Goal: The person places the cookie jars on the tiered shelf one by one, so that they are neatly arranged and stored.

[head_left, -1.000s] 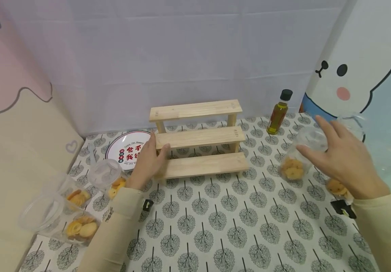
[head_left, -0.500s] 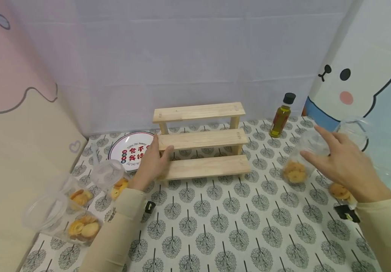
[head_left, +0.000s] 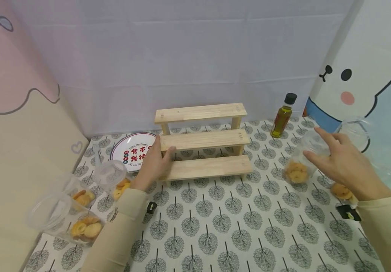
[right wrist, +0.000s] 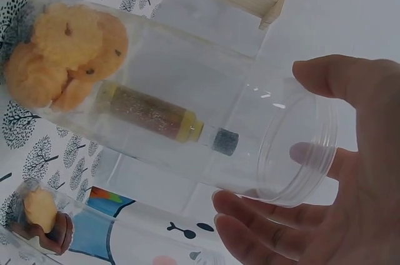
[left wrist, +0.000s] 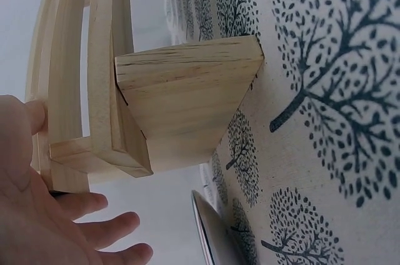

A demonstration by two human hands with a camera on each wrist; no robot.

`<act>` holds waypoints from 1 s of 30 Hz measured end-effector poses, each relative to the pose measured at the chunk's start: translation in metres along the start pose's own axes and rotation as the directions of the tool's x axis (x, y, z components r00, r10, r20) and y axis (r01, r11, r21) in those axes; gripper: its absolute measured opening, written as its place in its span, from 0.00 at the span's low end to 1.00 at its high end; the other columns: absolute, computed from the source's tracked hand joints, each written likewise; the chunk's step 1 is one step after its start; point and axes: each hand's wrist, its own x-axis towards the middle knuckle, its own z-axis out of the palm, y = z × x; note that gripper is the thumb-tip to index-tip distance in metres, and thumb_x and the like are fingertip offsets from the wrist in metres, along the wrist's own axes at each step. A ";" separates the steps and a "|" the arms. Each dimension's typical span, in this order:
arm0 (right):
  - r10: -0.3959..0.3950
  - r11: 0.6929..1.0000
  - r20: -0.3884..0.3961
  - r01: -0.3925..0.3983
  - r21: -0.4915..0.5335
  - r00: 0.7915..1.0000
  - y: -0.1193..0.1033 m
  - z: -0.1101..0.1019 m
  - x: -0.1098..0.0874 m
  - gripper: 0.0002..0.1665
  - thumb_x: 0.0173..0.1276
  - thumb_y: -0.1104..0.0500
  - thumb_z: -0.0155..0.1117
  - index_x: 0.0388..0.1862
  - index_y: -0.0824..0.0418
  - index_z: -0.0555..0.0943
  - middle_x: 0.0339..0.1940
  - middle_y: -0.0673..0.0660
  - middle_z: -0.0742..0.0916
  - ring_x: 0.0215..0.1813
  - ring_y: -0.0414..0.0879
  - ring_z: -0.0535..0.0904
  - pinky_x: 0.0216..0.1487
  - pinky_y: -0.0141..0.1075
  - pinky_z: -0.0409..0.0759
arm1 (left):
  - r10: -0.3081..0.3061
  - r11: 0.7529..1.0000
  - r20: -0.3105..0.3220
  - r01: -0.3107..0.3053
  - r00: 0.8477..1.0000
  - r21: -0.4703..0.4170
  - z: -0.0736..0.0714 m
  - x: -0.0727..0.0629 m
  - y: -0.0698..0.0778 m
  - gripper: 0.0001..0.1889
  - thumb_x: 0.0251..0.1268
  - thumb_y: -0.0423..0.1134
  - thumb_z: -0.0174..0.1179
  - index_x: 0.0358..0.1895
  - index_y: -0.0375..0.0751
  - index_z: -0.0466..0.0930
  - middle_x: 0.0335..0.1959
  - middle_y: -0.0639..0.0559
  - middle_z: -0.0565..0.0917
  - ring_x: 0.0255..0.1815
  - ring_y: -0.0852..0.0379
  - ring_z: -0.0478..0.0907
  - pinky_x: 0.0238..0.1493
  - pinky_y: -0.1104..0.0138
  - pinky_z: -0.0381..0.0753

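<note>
A pale wooden three-tier shelf (head_left: 205, 141) stands at the back middle of the table. My left hand (head_left: 154, 162) grips the left end of its middle board. In the left wrist view, the thumb lies against the board (left wrist: 65, 77) while the other fingers reach past its end. On the right, a clear jar (head_left: 299, 164) has cookies (right wrist: 69, 52) at its bottom. My right hand (head_left: 348, 162) holds that jar around its top, thumb on one side and fingers on the other. One fingertip shows through the clear plastic.
A second cookie jar (head_left: 342, 190) stands behind the right hand. An oil bottle (head_left: 281, 119) is at the back right. To the left are a round white plate (head_left: 122, 149) with printing, several clear cookie jars (head_left: 86, 226) and a patterned tablecloth (head_left: 209, 219).
The head view has shifted slightly, so the whole scene sits a little lower and further right. Both hands keep their places at the shelf and the jar.
</note>
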 end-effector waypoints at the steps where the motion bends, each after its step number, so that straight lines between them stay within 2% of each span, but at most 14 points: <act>1: -0.003 1.000 0.003 0.003 0.001 1.000 0.001 0.000 0.000 0.52 0.72 0.30 0.50 0.83 0.48 0.40 0.69 0.85 0.57 0.56 0.82 0.66 0.44 0.76 0.68 | 0.002 1.000 -0.001 -0.002 1.000 0.000 0.000 0.000 0.000 0.50 0.72 0.70 0.39 0.81 0.42 0.30 0.79 0.33 0.51 0.77 0.34 0.53 0.77 0.43 0.52; 9: 0.009 1.000 0.021 -0.010 0.009 1.000 0.004 0.002 0.000 0.51 0.73 0.30 0.48 0.83 0.50 0.42 0.68 0.84 0.57 0.54 0.81 0.68 0.43 0.75 0.69 | -0.002 1.000 0.004 0.002 1.000 0.017 0.002 0.001 0.002 0.51 0.70 0.72 0.39 0.81 0.43 0.29 0.79 0.33 0.51 0.77 0.34 0.53 0.77 0.43 0.52; 19: 0.006 1.000 0.010 -0.007 0.008 1.000 0.005 0.003 0.003 0.51 0.72 0.30 0.49 0.83 0.50 0.45 0.68 0.83 0.58 0.53 0.80 0.69 0.41 0.74 0.70 | -0.036 0.998 0.013 0.035 0.999 0.042 -0.001 -0.002 0.004 0.51 0.69 0.73 0.37 0.81 0.45 0.29 0.79 0.33 0.50 0.78 0.33 0.52 0.77 0.42 0.51; 30: 0.005 1.000 -0.005 -0.005 0.016 1.000 0.005 0.005 0.003 0.51 0.71 0.29 0.50 0.83 0.48 0.46 0.68 0.83 0.59 0.52 0.80 0.69 0.41 0.74 0.70 | -0.022 0.999 0.006 0.021 1.000 0.040 -0.001 -0.001 0.003 0.51 0.70 0.73 0.37 0.81 0.45 0.28 0.79 0.33 0.51 0.77 0.34 0.53 0.77 0.42 0.52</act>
